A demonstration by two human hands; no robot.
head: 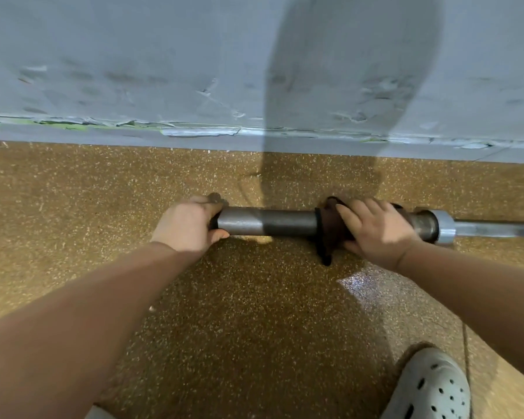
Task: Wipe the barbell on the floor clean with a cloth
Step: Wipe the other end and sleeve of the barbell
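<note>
The barbell (273, 222) lies across the speckled floor, parallel to the wall; its thick grey sleeve is in the middle of the view and its thin shaft runs off the right edge past a metal collar. My left hand (188, 226) grips the sleeve's left end, fingers over the top and thumb underneath. My right hand (375, 229) holds a dark brown cloth (330, 231) wrapped round the sleeve near the collar, fingers spread over it. A corner of the cloth hangs down to the floor.
A grey scuffed wall (194, 71) with peeling paint rises just behind the barbell. A white perforated clog (430, 388) on my foot stands at the lower right. The speckled brown floor (239, 313) stretches between me and the bar.
</note>
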